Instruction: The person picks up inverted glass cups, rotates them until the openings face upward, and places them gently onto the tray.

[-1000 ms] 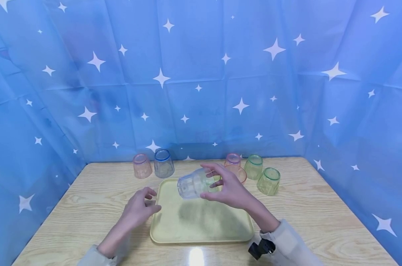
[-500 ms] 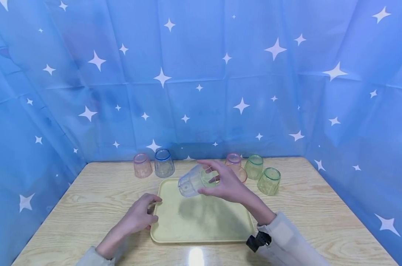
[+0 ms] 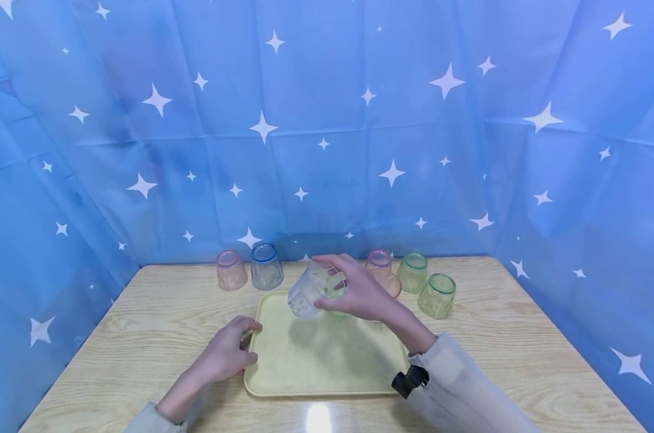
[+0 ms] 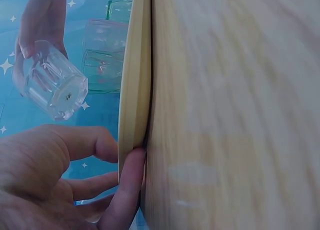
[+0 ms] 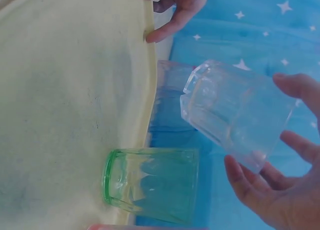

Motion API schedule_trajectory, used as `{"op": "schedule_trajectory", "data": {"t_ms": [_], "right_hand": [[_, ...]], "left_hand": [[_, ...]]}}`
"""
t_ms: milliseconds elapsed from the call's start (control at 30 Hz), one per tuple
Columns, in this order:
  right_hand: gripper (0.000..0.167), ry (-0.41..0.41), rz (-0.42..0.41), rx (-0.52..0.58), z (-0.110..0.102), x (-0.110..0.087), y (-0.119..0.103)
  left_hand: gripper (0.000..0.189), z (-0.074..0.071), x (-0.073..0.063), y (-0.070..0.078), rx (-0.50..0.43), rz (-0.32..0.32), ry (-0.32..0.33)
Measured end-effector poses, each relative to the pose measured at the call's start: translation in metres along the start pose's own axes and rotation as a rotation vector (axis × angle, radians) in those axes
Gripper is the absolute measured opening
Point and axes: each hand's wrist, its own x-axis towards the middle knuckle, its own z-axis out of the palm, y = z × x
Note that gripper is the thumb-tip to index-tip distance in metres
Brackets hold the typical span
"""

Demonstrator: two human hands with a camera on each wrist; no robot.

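Note:
My right hand (image 3: 354, 288) grips a clear glass (image 5: 235, 110) near its mouth, fingers on one side and thumb on the other. The glass hangs tilted over the far part of the cream tray (image 3: 327, 373), its base pointing down and left. Behind that hand, a pale green glass (image 5: 150, 185) stands upright on the tray, partly hidden in the head view. My left hand (image 3: 226, 352) pinches the tray's left edge; in the left wrist view the fingers lie around the rim.
Upside-down pink (image 3: 232, 272) and blue-rimmed (image 3: 267, 267) glasses stand at the back left. Two green glasses (image 3: 413, 273) (image 3: 437, 296), a pink-purple one (image 3: 379, 260) and an orange-rimmed one (image 3: 388, 281) cluster at the back right. A starry blue curtain (image 3: 327, 162) surrounds the wooden table (image 3: 522, 361).
My left hand has come down onto the tray's left edge and grips it. The right hand has shifted slightly left and up, and the clear glass now tilts more towards upright.

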Motion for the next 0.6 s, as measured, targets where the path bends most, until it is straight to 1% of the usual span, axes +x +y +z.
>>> {"op": "schedule_trajectory", "data": {"t_ms": [267, 600], "right_hand": [[0.076, -0.002, 0.021, -0.017, 0.000, 0.011, -0.003], [0.074, -0.028, 0.044, -0.047, 0.001, 0.023, 0.000]], "left_hand": [[0.060, 0.002, -0.001, 0.000, 0.003, -0.006, 0.015], [0.060, 0.003, -0.001, 0.000, 0.030, -0.004, 0.023]]}}
